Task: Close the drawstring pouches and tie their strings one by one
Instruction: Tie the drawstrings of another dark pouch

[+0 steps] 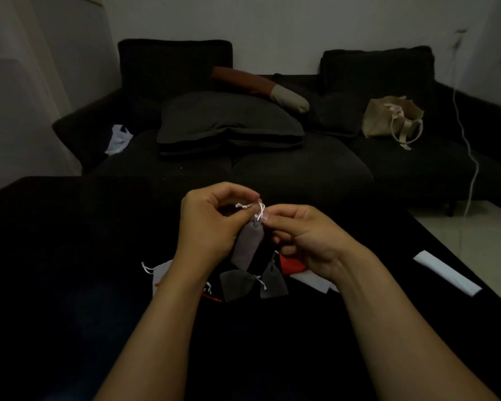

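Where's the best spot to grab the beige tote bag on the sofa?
Likely by its looped handles, reaching from the front: they hang down the near side of the beige tote bag, which stands upright on the sofa seat with its mouth open upward.

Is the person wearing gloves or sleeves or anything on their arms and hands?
No gloves and no sleeves show. The left hand and right hand are bare, and both forearms are bare all the way down to the picture's edge. I can see no watch, ring or bracelet, though the room is dim. One fingernail looks pale and shiny.
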Available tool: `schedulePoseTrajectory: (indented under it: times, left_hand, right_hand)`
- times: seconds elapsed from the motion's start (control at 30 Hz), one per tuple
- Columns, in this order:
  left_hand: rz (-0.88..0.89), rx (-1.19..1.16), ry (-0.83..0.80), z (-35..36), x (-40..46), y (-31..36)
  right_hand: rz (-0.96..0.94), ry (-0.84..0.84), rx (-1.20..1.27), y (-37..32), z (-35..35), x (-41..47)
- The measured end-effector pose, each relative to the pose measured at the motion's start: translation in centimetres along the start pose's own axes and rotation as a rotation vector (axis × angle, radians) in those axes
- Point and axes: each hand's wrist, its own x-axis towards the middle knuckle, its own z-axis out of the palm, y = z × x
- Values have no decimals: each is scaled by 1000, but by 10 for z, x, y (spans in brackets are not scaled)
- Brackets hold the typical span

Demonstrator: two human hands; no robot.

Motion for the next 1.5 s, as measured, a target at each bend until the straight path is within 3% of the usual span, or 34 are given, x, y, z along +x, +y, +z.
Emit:
schedulePoseTrajectory:
  times: [0.2, 0.33, 0.67, 0.83, 1.0, 1.2, 1.3, 1.4, 1.5]
  left_hand:
    - [-87, -9, -41, -1, 0, 0]
    - [-155, -138, -82, -4, 2, 2]
    - [-244, -226, -140, 0, 2, -1]
    - [-255, -201, -88, -2, 3, -5]
    - [-270, -251, -42, -2, 4, -4]
    - [-365, -237, 35, -3, 6, -6]
    - [-493, -426, -7, 1, 10, -7]
    - [-568, -868, -125, 5, 10, 3]
    - [-584, -1088, -176, 14, 8, 5]
  right_hand:
    - [-20, 142, -99, -1, 3, 2]
    - [-36, 124, -99, -2, 4, 1]
    - [12, 165, 269, -6, 2, 7]
    - [-86, 254, 127, -6, -1, 8]
    - [-117, 192, 184, -7, -5, 6]
    - [-57, 13, 613, -8, -8, 3]
    - [-100, -46, 837, -7, -4, 4]
    - [-148, -106, 1017, -3, 1, 10]
    - [-147, -75, 938, 0, 8, 15]
